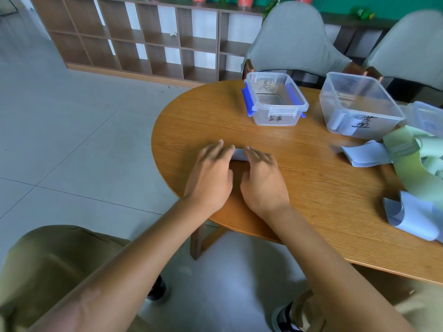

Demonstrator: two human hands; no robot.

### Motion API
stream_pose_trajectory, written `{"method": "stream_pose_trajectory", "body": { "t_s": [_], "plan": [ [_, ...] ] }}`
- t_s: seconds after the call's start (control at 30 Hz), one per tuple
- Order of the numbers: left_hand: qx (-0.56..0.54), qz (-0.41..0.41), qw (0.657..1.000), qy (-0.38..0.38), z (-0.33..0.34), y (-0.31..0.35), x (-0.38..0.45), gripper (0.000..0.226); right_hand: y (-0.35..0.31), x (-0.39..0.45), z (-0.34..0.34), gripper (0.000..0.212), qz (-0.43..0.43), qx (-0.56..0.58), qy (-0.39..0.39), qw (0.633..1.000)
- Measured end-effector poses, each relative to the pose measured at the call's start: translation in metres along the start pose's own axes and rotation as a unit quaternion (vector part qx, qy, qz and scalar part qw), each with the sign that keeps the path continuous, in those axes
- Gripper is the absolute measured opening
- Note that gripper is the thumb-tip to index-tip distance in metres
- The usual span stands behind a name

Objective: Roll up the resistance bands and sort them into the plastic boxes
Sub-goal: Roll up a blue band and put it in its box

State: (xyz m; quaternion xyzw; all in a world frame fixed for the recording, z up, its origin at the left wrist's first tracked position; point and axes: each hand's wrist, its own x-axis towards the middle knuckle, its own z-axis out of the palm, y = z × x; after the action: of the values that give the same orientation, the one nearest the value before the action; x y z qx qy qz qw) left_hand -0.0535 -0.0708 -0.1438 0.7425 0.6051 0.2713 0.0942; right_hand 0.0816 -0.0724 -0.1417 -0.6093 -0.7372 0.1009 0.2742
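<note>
At the centre of the frame, on the round wooden table (pixel 311 188), two hands lie side by side over one pale blue band (pixel 238 154), which shows only as a small strip past the fingertips. The left hand (pixel 211 176) and the right hand (pixel 262 180) both press down on it with fingers nearly straight, palms down (the fingers are motion-blurred). In the upper right stand three clear plastic boxes: one with blue clips (pixel 274 101), apparently holding nothing, one larger (pixel 359 104) with a pale rolled band (pixel 338 122) inside, and a third (pixel 425 116) cut off by the frame edge. At the right edge lies a loose heap of pale blue (pixel 366 155) and green bands (pixel 417 173), too tangled to count. Two grey chairs (pixel 292 37) stand behind.
</note>
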Motion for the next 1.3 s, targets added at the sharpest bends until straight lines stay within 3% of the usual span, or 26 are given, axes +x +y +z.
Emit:
{"method": "stream_pose_trajectory", "body": {
  "t_s": [0.53,1.0,1.13,1.3],
  "plan": [
    [-0.024,0.022,0.999,-0.037,-0.002,-0.034,0.055,0.051,0.046,0.065,-0.001,0.031,-0.052,0.019,-0.038,0.998],
    [-0.01,0.077,0.996,0.036,0.01,-0.04,0.049,0.034,0.043,0.052,0.004,0.032,-0.113,-0.006,0.014,0.994],
    [0.003,0.086,0.996,0.035,0.009,-0.038,0.048,0.03,0.041,0.043,-0.001,0.037,-0.133,0.027,0.027,0.99],
    [0.04,0.094,0.995,0.001,0.007,-0.037,0.047,0.04,0.044,0.039,-0.004,0.028,-0.127,0.022,0.061,0.99]
  ]
}}
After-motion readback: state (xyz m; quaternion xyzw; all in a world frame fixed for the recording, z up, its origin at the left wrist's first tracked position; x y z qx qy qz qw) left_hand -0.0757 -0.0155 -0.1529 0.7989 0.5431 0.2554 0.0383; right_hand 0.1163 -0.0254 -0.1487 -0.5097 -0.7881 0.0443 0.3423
